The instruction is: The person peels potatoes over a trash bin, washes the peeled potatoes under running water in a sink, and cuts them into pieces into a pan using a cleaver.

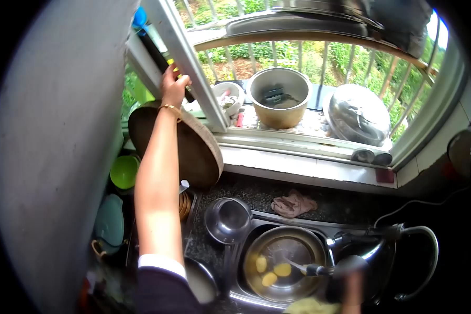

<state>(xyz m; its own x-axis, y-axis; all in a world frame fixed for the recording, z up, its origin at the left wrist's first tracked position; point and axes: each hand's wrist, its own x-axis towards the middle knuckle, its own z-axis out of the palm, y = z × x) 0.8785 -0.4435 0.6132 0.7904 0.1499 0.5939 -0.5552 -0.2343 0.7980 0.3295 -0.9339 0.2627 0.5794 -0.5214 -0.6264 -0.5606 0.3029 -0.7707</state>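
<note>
My left hand (174, 88) reaches up to the window's left side, beside a dark upright strip. Its fingers are curled, and what they hold is hidden. Below it a large round brown board (201, 144) leans behind my forearm. My right hand (353, 285) is at the lower right, smeared by motion, close to the black faucet head (315, 270). Water runs from that head into a metal basin (311, 246) in the sink. Several peeled yellow pieces (282, 269), like potatoes, lie in the basin's water.
A metal bowl (228, 220) and a crumpled cloth (294, 203) are on the dark counter. Green bowls (124, 172) stand at the left. Outside the window are a deep pot (280, 98), a white bowl (230, 97) and a shiny lid (357, 115). A hose (432, 246) curves at the right.
</note>
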